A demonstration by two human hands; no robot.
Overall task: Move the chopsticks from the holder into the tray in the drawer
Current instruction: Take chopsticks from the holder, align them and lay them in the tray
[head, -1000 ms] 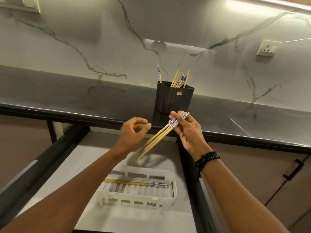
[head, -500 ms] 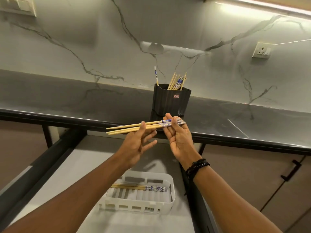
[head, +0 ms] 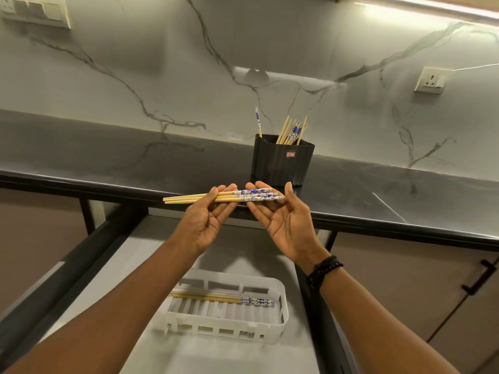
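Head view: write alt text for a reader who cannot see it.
A person's left hand and right hand hold a bundle of chopsticks level over an open drawer, whose white tray already holds a few. More stand in a black holder on the dark counter.

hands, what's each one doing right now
Left hand: holding the chopsticks, thumb pinching them against its fingers.
Right hand: open, palm up, the patterned ends resting on its fingers.
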